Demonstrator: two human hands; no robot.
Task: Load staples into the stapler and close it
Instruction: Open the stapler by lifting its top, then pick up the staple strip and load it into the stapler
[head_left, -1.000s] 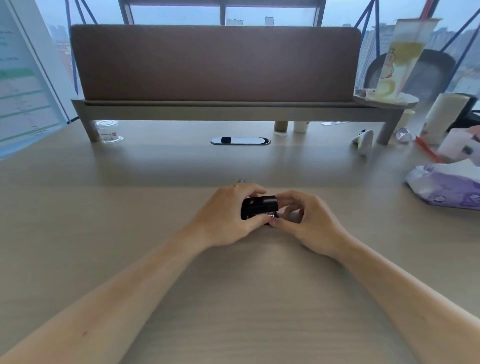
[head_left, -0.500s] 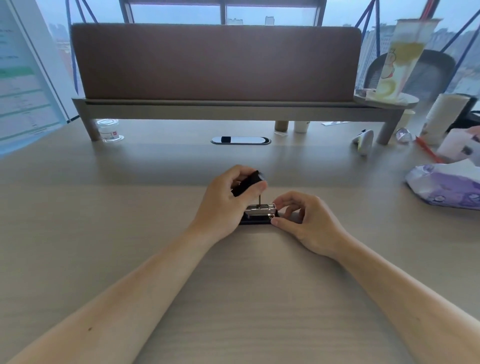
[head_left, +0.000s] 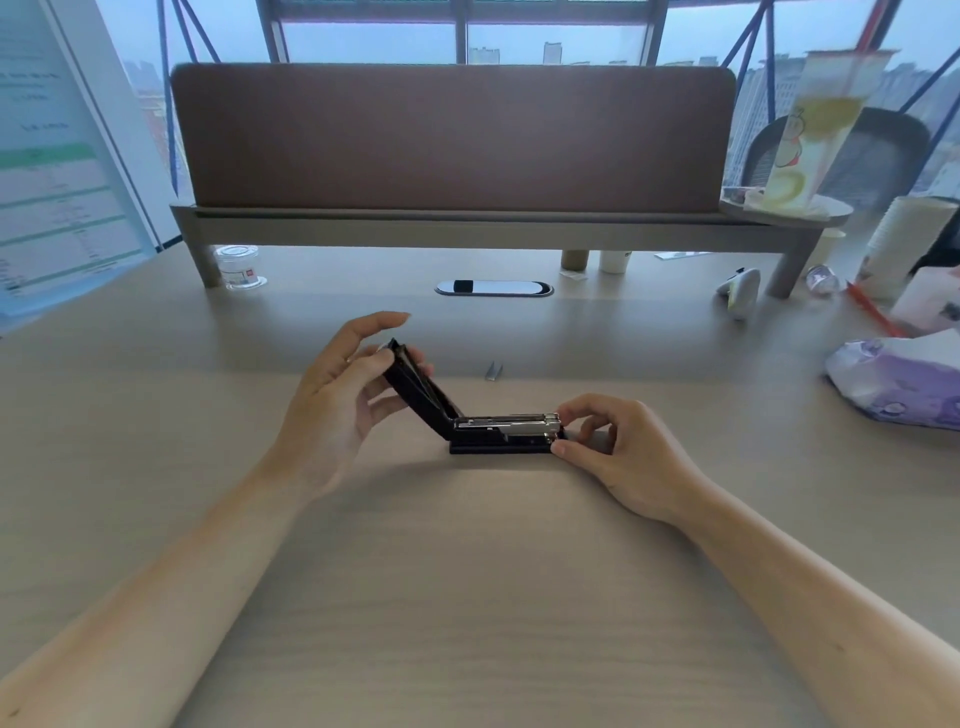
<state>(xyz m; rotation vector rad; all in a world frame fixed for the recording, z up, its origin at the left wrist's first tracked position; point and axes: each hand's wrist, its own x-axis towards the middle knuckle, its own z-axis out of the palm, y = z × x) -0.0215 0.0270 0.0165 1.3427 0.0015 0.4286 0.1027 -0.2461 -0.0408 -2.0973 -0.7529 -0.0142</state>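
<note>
One head-worn wide-angle view looks forward and down, close over the surface (head_left: 467, 597), facing the window at 12 o'clock.

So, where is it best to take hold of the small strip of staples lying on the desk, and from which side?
Probably pinch the staple strip across its two long sides, coming from above. It lies flat on the desk, apart from the stapler, so nothing blocks its top. The right hand seems nearer; the left hand holds the lid open.

No legible text; print on board (head_left: 57, 171) and cup (head_left: 810, 130) too blurred.
</note>
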